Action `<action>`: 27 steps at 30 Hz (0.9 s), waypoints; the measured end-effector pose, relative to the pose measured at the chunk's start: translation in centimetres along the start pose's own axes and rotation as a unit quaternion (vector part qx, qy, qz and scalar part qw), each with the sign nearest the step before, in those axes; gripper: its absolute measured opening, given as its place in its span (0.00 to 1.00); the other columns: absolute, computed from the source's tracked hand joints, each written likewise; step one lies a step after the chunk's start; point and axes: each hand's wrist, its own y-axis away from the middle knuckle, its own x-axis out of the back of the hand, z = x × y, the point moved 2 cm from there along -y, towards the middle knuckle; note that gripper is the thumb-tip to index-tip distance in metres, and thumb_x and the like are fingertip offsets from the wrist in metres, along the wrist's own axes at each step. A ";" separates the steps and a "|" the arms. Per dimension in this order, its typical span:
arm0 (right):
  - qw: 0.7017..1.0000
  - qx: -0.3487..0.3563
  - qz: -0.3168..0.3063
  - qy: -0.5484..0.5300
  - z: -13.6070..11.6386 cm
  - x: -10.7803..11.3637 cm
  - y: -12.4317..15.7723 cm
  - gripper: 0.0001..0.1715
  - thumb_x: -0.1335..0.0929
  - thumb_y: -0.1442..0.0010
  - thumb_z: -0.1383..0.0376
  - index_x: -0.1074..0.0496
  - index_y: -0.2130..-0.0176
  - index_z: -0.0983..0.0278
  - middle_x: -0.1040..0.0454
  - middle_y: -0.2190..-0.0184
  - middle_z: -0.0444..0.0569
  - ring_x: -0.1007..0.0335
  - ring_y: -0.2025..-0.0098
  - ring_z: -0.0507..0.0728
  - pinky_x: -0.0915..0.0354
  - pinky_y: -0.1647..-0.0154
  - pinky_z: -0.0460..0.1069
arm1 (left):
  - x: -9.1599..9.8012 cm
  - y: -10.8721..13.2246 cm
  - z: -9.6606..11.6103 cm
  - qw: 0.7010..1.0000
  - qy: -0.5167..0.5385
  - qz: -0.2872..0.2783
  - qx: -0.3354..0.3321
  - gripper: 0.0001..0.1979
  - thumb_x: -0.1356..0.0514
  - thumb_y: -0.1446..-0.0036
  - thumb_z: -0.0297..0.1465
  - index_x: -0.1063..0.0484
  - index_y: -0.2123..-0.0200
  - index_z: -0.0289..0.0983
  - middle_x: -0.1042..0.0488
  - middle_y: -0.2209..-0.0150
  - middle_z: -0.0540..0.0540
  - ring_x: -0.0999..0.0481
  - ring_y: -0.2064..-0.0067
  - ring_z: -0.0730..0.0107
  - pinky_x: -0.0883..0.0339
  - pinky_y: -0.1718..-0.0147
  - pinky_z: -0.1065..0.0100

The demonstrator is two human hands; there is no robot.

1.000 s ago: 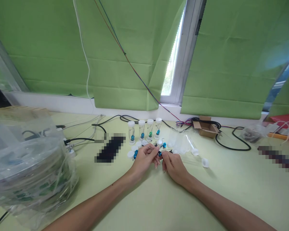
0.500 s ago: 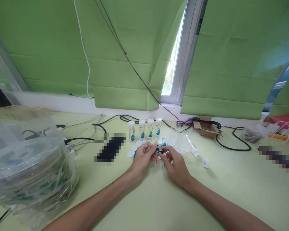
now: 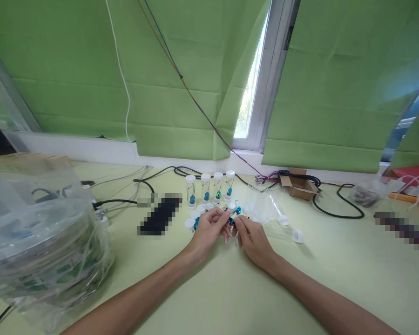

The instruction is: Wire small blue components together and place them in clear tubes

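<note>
Close together at the middle of the table [image 3: 216, 293], both hands are on a small blue part with thin wire [image 3: 231, 222]. My left hand [image 3: 211, 226] pinches it from the left, with a thin wire running past the fingers. The fingertips of my right hand [image 3: 253, 237] press at its right side. Just beyond lies another blue piece [image 3: 238, 210]. More blue pieces [image 3: 196, 223] and white caps [image 3: 189, 224] lie left of my left hand. Several capped clear tubes [image 3: 206, 188] stand upright behind, each with a blue or green piece inside.
Clear tubes [image 3: 261, 207] and a loose white cap [image 3: 298, 236] lie to the right. Behind are an open cardboard box [image 3: 298, 186] and black cables [image 3: 338, 216]. A plastic-wrapped spool [image 3: 49, 260] fills the left side; a pixelated dark object [image 3: 162, 216] lies near it.
The fingers of my right hand have closed in and turned slightly, and the blue part between my hands shows more clearly. My left hand has barely moved.
</note>
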 end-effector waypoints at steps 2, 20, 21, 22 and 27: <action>1.000 -0.003 -0.002 -0.001 0.1 0.0 0.0 0.25 0.46 0.29 0.57 0.35 0.74 0.61 0.35 0.83 0.41 0.36 0.79 0.53 0.39 0.72 0.47 | 0.0 0.0 0.0 1.000 0.003 0.000 0.003 0.17 0.36 0.46 0.44 0.31 0.73 0.36 0.29 0.78 0.50 0.28 0.77 0.72 0.36 0.79 0.72; 1.000 -0.004 0.016 -0.001 -0.1 -0.1 0.1 0.09 0.40 0.31 0.61 0.34 0.56 0.63 0.26 0.69 0.46 0.34 0.77 0.51 0.39 0.73 0.46 | 0.4 -0.4 -0.2 0.999 0.028 0.011 0.009 0.16 0.36 0.44 0.42 0.32 0.71 0.35 0.29 0.77 0.50 0.30 0.77 0.75 0.36 0.79 0.74; 1.000 -0.004 0.013 -0.002 -0.1 -0.1 0.1 0.10 0.40 0.31 0.61 0.34 0.57 0.63 0.26 0.70 0.45 0.34 0.77 0.51 0.39 0.73 0.46 | 0.4 -0.4 -0.2 1.000 0.025 0.011 0.008 0.16 0.36 0.44 0.42 0.32 0.71 0.35 0.29 0.77 0.50 0.29 0.76 0.75 0.36 0.79 0.74; 1.000 -0.005 0.011 -0.002 -0.1 -0.1 0.1 0.10 0.41 0.31 0.61 0.34 0.58 0.63 0.27 0.71 0.45 0.34 0.77 0.51 0.40 0.73 0.46 | 0.4 -0.4 -0.3 1.000 0.023 0.010 0.008 0.16 0.37 0.44 0.42 0.32 0.71 0.35 0.29 0.77 0.50 0.29 0.76 0.75 0.36 0.79 0.74; 1.000 -0.008 0.007 0.003 -0.2 -0.1 0.1 0.14 0.42 0.30 0.60 0.35 0.65 0.62 0.31 0.77 0.42 0.37 0.78 0.51 0.41 0.72 0.46 | 0.4 -0.4 -0.3 1.000 0.016 0.005 0.007 0.16 0.37 0.44 0.42 0.32 0.71 0.35 0.29 0.77 0.50 0.29 0.76 0.74 0.36 0.80 0.73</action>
